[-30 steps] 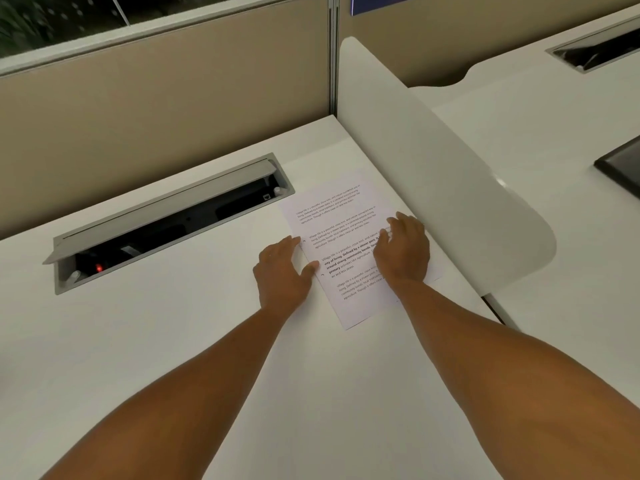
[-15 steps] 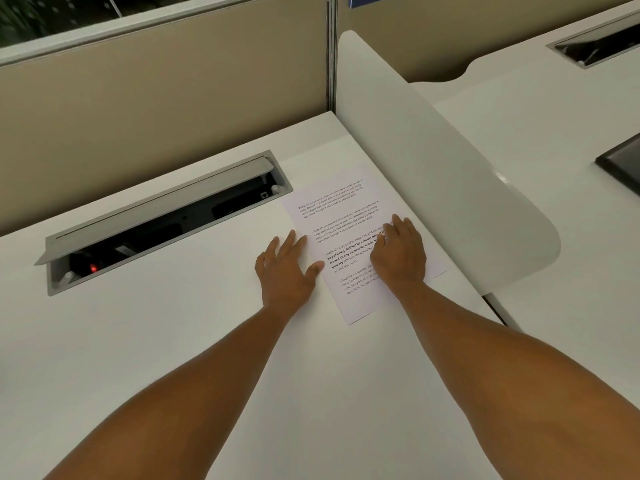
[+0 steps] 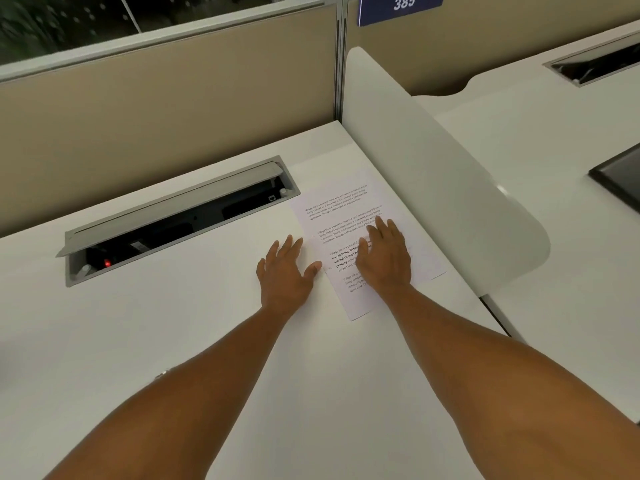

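A printed sheet of paper [image 3: 341, 206] with several short paragraphs lies flat on the white desk [image 3: 173, 341], close to the white side divider [image 3: 433, 174]. My right hand [image 3: 386, 259] lies palm down on the sheet's middle with straight fingers, covering part of the text. My left hand [image 3: 285, 271] rests flat on the desk beside the sheet's left edge, its thumb touching that edge. Neither hand holds anything.
An open grey cable tray [image 3: 173, 220] with a lifted lid and a red light is sunk into the desk at the left. Beige partition walls [image 3: 173, 109] stand behind. A neighbouring desk [image 3: 554, 133] at the right carries a dark flat object [image 3: 620, 178].
Both hands have flattened: the left fingers stretched out on the desk and the right fingers straightened on the paper. The paper has stayed in place.
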A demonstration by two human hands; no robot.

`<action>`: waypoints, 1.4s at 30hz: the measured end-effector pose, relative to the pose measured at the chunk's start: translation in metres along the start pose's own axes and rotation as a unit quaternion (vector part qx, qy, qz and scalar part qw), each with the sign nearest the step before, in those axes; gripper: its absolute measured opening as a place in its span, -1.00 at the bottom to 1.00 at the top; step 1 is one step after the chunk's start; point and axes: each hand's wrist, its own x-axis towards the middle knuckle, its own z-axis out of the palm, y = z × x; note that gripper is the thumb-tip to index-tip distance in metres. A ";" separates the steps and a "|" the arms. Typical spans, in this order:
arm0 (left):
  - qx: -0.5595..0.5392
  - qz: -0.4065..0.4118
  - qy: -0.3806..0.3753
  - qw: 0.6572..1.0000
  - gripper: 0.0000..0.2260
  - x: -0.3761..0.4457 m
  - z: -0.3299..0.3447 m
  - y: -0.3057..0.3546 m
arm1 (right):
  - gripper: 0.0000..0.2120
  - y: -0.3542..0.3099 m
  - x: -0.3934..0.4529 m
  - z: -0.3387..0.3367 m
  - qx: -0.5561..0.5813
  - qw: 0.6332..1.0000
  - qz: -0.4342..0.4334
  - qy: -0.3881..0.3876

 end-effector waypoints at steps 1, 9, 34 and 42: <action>0.004 -0.002 0.002 1.000 -0.39 -0.003 -0.003 -0.001 | -0.59 -0.005 -0.003 -0.001 -0.002 1.000 -0.010 -0.001; 0.026 0.002 0.037 0.999 -0.43 -0.036 -0.037 -0.012 | -0.58 -0.040 -0.028 -0.013 -0.005 0.996 -0.086 0.006; 0.045 -0.141 0.089 0.985 -0.49 -0.185 -0.108 -0.131 | -0.53 -0.138 -0.148 0.016 -0.020 0.968 -0.242 -0.065; -0.055 -0.220 0.138 0.964 -0.60 -0.208 -0.104 -0.153 | -0.53 -0.151 -0.178 0.042 -0.012 0.961 -0.254 -0.106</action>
